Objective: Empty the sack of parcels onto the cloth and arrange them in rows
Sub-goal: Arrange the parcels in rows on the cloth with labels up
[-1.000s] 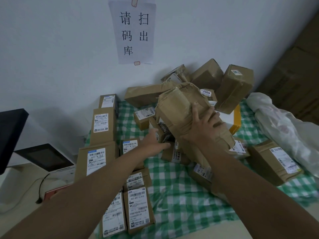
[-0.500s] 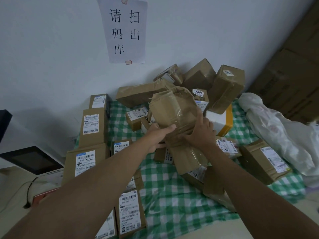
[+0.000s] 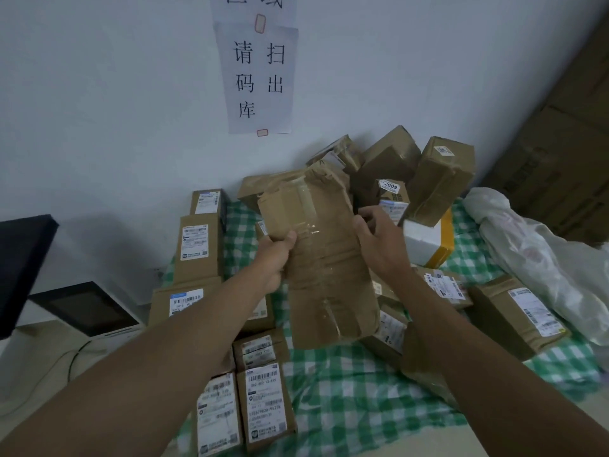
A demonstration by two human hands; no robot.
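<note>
A long flat brown parcel (image 3: pixel 324 258), wrapped in clear tape, is lifted above the green checked cloth (image 3: pixel 346 397). My left hand (image 3: pixel 275 262) grips its left edge with the thumb on top. My right hand (image 3: pixel 379 242) holds the right edge, fingers curled round it. Behind it lies a loose heap of brown parcels (image 3: pixel 389 163) against the wall. Several labelled parcels (image 3: pixel 263 404) stand in rows on the left part of the cloth. The emptied white sack (image 3: pixel 534 255) lies crumpled at the right.
A white box with yellow tape (image 3: pixel 426 242) and more labelled parcels (image 3: pixel 520 311) sit on the right of the cloth. A white device with a dark screen (image 3: pixel 85 311) stands at the left. Stacked cardboard boxes (image 3: pixel 566 143) rise at the right wall.
The long parcel has been lifted off the heap and turned upright between both hands. My left hand moved from under the heap to its left edge. My right hand shifted to its right edge.
</note>
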